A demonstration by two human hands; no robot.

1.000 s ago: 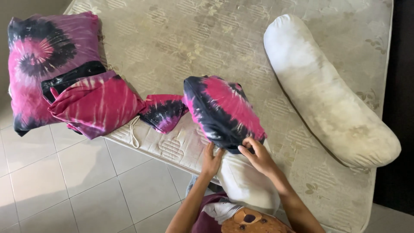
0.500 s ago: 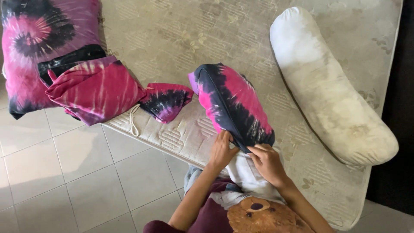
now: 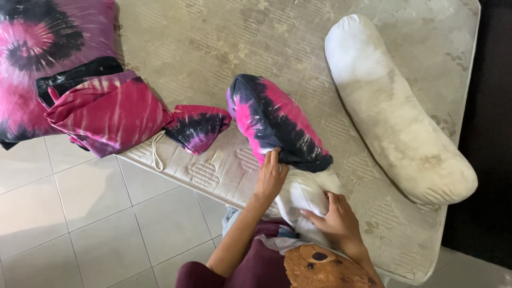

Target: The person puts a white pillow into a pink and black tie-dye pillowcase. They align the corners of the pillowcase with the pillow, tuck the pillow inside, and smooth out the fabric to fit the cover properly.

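A white pillow (image 3: pixel 306 200) was held at its bare end by the right hand (image 3: pixel 333 218), whose grip was pressed flat against the fabric with the fingers closed on it. Just beyond that grip, the left hand (image 3: pixel 271 176) was seen pinching the open edge of a pink and black tie-dye pillowcase (image 3: pixel 277 122), which was drawn over the far part of the pillow; the covered end was raised and tilted away from both grips.

Everything was carried by a beige patterned mattress (image 3: pixel 213 53), laid directly on a floor of pale tiles (image 3: pixel 80 213), which lay to the left of the grips. A dark strip of the room was visible past the mattress's right edge.

By count, one long white bolster (image 3: pixel 394 106) without a cover was lying to the right of the grips, well apart from them. To the left of the left grip, one small folded tie-dye cloth (image 3: pixel 197 127) was seen, then one larger folded pink striped cloth (image 3: pixel 109 114), and farthest left one covered tie-dye cushion (image 3: pixel 48 53). Four tie-dye pieces were counted in all.
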